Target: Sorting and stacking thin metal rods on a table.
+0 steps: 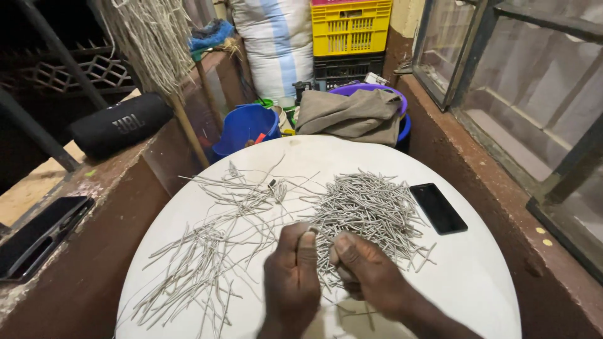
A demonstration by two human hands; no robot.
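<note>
While both hands pinch one short grey stick (321,238) between them, left hand (292,276) and right hand (367,273) closed on it, sorted piles lie within reach on the round white table (477,276).

On the round white worktop (483,295), bare room is lying along the near right edge and the far rim. The heap of short grey sticks (370,210) is blocking the middle, the scattered long strands (207,251) are covering the left half, and the black phone (438,208) is lying just right of the heap.
</note>
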